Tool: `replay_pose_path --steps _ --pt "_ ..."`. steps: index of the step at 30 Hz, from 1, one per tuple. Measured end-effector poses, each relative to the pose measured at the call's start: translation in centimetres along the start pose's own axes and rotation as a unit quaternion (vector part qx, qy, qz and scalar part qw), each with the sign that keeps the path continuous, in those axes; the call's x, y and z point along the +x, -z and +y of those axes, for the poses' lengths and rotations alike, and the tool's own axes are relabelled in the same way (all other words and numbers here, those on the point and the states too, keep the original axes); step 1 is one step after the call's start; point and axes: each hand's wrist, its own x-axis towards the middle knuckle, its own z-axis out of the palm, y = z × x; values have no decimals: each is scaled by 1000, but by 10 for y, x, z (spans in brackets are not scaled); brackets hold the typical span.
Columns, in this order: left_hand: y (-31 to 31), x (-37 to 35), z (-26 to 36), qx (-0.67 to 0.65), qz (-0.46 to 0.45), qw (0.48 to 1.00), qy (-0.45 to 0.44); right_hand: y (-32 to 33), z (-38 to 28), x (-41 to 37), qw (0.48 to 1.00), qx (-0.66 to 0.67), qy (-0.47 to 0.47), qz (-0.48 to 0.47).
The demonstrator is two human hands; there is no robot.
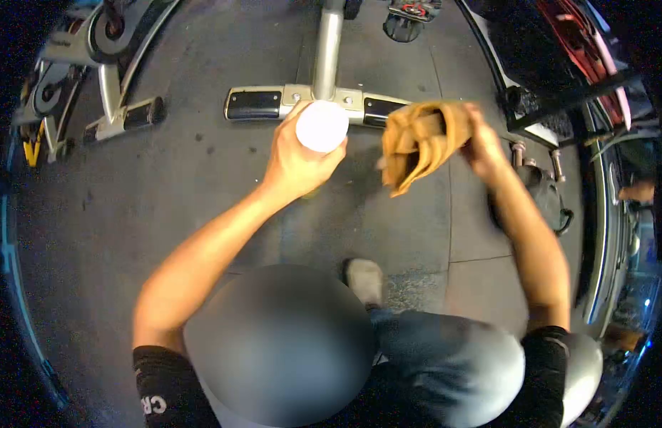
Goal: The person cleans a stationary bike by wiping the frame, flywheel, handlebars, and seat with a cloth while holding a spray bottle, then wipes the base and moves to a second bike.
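Note:
My left hand (295, 164) is wrapped round a container with a round, bright white top (322, 126), seen from above; its body is mostly hidden below. Just behind it stands the base of a gym machine, a silver crossbar (300, 95) with black end pads. To the right, my right hand (486, 148) grips a folded tan cloth (425, 143), which hangs out to the left of the fingers in loose folds. The cloth overlaps the right end of the crossbar in this view. The right hand is slightly blurred.
A silver post (328, 53) rises from the crossbar. Another machine's foot (124, 120) stands at the left. On the right are small dumbbells (557, 165) and a dark bag-like object (541, 196). My shoe (364, 280) rests on the dark floor (202, 192).

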Motion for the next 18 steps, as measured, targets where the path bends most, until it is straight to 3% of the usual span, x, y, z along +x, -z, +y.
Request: replay_pose_path --steps 3,5,7,8,11,13,18 --pt "-12 20 3 2 0 1000 -25 26 -87 -37 994 97 47 4" --pt "-18 29 15 4 7 1000 -30 32 -129 -50 990 101 91 45" --pt "-20 40 28 4 58 998 -12 33 -161 -56 995 45 91 1" --pt "-21 45 29 5 53 998 -21 28 -165 -60 989 28 145 30" --pt "-32 59 25 -7 81 997 -14 25 -166 -47 987 72 137 33" --pt "-37 65 19 -24 88 995 41 14 -154 -41 974 168 131 69" --pt "-46 90 17 45 114 991 52 0 -104 -7 947 307 97 -13"
